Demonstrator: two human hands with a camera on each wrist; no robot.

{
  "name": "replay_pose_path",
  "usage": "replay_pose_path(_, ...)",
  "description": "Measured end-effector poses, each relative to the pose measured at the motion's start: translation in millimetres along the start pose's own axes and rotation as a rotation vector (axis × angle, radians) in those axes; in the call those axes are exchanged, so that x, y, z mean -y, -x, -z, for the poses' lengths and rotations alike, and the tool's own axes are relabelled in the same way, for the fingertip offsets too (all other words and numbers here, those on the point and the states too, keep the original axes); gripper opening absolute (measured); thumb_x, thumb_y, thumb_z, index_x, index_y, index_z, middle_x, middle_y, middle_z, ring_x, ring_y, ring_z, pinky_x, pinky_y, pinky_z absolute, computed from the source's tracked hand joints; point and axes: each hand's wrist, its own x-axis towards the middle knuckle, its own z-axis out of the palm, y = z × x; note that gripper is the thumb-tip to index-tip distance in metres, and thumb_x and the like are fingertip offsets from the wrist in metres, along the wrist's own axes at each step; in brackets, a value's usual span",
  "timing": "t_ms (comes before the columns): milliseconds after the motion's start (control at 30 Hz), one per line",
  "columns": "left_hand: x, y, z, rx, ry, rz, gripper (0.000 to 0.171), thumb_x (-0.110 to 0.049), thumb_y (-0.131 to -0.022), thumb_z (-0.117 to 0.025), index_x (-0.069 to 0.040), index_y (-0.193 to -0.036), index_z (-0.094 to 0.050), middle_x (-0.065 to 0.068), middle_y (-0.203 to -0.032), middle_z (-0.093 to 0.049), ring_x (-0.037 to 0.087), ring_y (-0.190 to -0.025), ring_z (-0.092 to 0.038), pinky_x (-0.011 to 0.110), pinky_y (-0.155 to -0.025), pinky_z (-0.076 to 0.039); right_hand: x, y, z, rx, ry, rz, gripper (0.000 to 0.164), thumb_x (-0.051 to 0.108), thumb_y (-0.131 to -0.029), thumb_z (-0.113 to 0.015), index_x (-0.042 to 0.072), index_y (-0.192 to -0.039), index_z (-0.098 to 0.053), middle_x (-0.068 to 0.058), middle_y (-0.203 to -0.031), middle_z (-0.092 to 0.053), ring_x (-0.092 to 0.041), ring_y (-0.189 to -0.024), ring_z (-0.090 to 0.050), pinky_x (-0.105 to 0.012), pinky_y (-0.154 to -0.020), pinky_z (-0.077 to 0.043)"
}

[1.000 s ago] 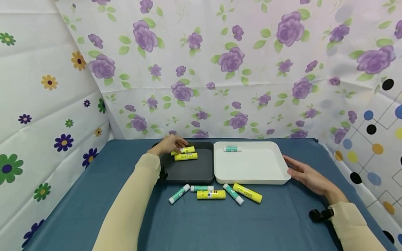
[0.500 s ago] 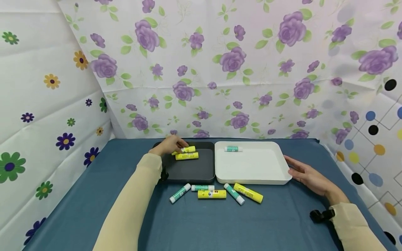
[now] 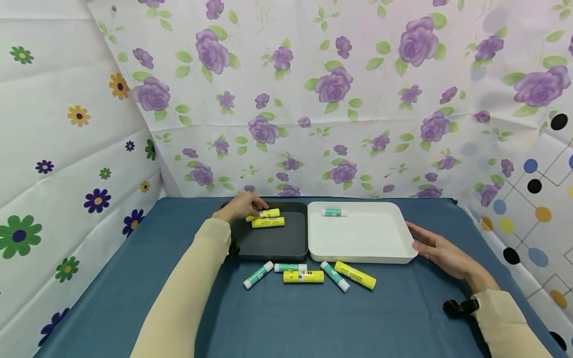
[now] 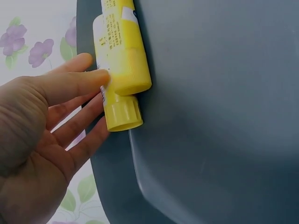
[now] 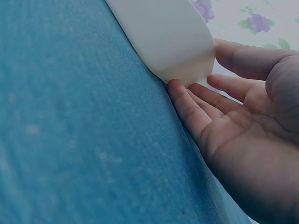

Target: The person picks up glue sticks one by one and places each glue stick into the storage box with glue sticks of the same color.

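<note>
Your straight-fingered right hand [image 3: 440, 252] touches the white tray [image 3: 362, 238], one green stick [image 3: 332, 213] inside; the black tray [image 3: 277, 244] beside it has two yellow sticks [image 3: 268, 222], left hand [image 3: 239, 207] touching, grip unclear; five sticks [image 3: 303, 277] remain outside.

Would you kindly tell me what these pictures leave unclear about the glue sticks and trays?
Right wrist view: the top edge cuts off most of the white tray.
Head view: the left hand partly covers the rear yellow glue stick.
Left wrist view: the top edge cuts off one end of the front yellow glue stick.
Head view: printing on the green glue stick in the white tray is too small to read.
</note>
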Motion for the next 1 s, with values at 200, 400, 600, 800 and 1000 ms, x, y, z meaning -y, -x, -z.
replay_pose_path(200,0.8,5.2,3.1,-0.012,0.04,0.01,0.034,0.004,-0.098,-0.068,-0.002,-0.131,-0.072,0.018,-0.124,-0.069,0.033,-0.117,-0.064,0.044,-0.095,-0.057,-3,2,1,0.0,-0.001,0.008,0.071,0.02,-0.113,-0.047,0.012,-0.169,-0.004,-0.019,-0.173,0.004,0.015,-0.134,-0.031,-0.012,-0.099,-0.044)
replay_pose_path(400,0.4,11.2,6.1,-0.034,0.103,0.006,0.035,0.003,-0.098,-0.068,-0.001,-0.133,-0.07,0.02,-0.127,-0.067,0.034,-0.119,-0.063,0.047,-0.096,-0.056,-2,1,0,0.011,-0.02,0.014,0.071,0.02,-0.113,-0.047,0.012,-0.169,-0.004,-0.019,-0.173,0.005,0.022,-0.126,-0.035,-0.012,-0.099,-0.044)
replay_pose_path(600,-1.2,10.7,2.6,-0.009,0.044,-0.097,0.037,-0.005,-0.099,-0.071,-0.002,-0.135,-0.069,0.019,-0.132,-0.067,0.035,-0.121,-0.062,0.048,-0.1,-0.054,-1,0,1,0.013,-0.017,0.024,0.07,0.018,-0.113,-0.046,0.012,-0.169,-0.004,-0.02,-0.173,0.004,0.023,-0.127,-0.036,-0.012,-0.1,-0.044)
replay_pose_path(800,-1.0,10.6,-6.5,0.029,-0.006,-0.108,0.043,-0.013,-0.096,-0.078,-0.007,-0.138,-0.068,0.014,-0.131,-0.065,0.031,-0.119,-0.06,0.048,-0.102,-0.051,-2,0,2,0.019,-0.014,0.029,0.07,0.017,-0.113,-0.046,0.013,-0.169,-0.003,-0.02,-0.173,0.006,0.021,-0.129,-0.035,-0.011,-0.1,-0.043)
replay_pose_path(1000,-3.4,13.9,-10.7,0.004,0.011,-0.054,0.044,-0.006,-0.094,-0.077,-0.009,-0.137,-0.069,0.012,-0.13,-0.064,0.03,-0.12,-0.059,0.048,-0.102,-0.051,-1,1,1,0.032,-0.026,0.042,0.07,0.016,-0.114,-0.045,0.011,-0.169,-0.002,-0.022,-0.172,0.008,0.022,-0.129,-0.035,-0.011,-0.1,-0.043)
